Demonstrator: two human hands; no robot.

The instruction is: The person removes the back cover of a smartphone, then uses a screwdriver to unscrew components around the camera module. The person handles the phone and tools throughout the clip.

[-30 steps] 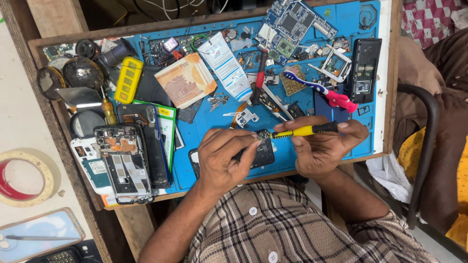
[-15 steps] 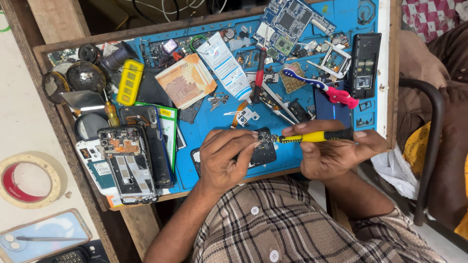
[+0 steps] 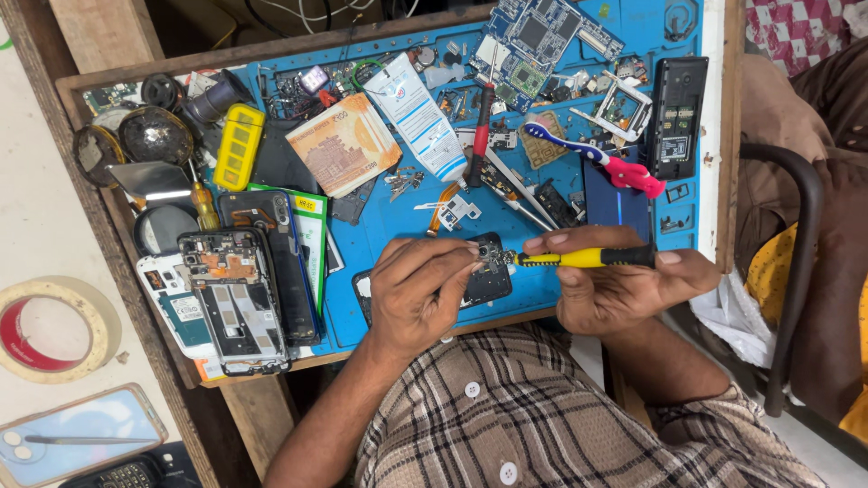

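Observation:
My right hand (image 3: 624, 285) grips a yellow-and-black screwdriver (image 3: 583, 258) held level, its tip pointing left at a dark opened phone (image 3: 484, 271) on the blue work mat (image 3: 389, 226). My left hand (image 3: 420, 289) rests on that phone, fingertips pinched at its upper edge right by the screwdriver tip. Most of the phone body is hidden under my left hand.
Several opened phones (image 3: 240, 298) lie at the mat's left. A yellow case (image 3: 238, 145), banknotes (image 3: 344, 145), a white tube (image 3: 416, 113), circuit boards (image 3: 542, 36), a toothbrush (image 3: 597, 158) and a black keypad phone (image 3: 678, 117) crowd the back. A tape roll (image 3: 50, 325) lies left of the table.
The screwdriver has swung level and my right hand has shifted slightly right. My left hand stays on the phone.

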